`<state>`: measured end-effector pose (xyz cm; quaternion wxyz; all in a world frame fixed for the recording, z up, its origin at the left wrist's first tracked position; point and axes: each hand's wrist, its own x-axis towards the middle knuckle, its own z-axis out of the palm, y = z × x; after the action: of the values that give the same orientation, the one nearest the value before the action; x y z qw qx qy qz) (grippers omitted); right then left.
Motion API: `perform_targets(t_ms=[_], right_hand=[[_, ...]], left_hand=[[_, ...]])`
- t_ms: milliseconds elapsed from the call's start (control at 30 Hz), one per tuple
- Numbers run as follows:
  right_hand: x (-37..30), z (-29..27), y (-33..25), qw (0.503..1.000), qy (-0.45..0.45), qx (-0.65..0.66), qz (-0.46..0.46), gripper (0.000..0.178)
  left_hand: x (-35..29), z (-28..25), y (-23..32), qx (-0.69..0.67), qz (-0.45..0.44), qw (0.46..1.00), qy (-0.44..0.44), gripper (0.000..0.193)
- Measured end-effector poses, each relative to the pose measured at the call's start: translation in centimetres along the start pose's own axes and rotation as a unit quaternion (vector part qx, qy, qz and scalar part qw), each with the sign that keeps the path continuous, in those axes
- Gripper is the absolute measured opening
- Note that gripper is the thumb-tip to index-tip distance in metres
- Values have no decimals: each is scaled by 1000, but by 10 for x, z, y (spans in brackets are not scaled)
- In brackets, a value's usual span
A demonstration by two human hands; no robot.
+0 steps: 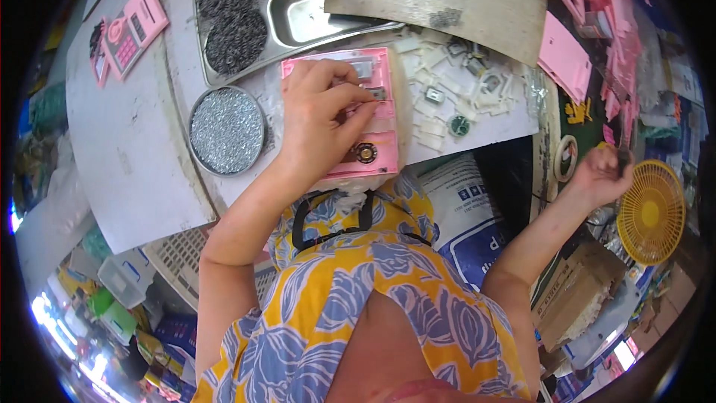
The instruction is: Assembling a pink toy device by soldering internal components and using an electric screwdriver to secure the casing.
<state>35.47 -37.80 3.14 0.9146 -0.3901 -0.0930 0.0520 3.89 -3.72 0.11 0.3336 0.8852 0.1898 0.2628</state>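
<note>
A pink plastic casing (382,145) lies in front of me at the table's near edge, with a round black-and-gold part (365,152) set in its lower half. My left hand (317,101) rests over the casing's left side. Its thumb and forefinger are closed together beside a small grey part (378,94) in the casing; whether they grip that part is hidden. Out to the right, away from the casing, my right hand (600,177) is raised with curled fingers. Around a dark, narrow object (623,158) they close; its kind is unclear.
Left of the casing stands a round tin of small silvery pieces (227,130). Behind it, a metal tray (205,52) holds black pieces. White plastic parts (425,116) lie to the right, below a metal sheet (447,0). A yellow basket (650,213) is by my right hand.
</note>
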Motion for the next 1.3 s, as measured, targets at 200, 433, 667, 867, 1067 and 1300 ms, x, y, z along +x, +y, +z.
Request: perform_targets(t_ms=[200,433,667,867,1067,1300], right_hand=[[-125,67,97,945,-230,-184,143,29],[-148,91,122,897,-278,-322,118,28],[-149,93,127,889,-298,-331,107,29],[-150,95,129,889,-296,-332,107,28],[-137,90,131,806,-439,-393,-53,31],[-130,91,123,842,-417,-334,-66,30]], left_hand=[[0,4,5,57,1,998,-17,14],[0,8,4,83,3,996,-17,13],[1,7,3,87,12,996,-13,14],[1,7,2,85,19,996,-11,13],[1,6,4,94,21,995,-11,13],[0,9,3,102,20,995,-11,10]])
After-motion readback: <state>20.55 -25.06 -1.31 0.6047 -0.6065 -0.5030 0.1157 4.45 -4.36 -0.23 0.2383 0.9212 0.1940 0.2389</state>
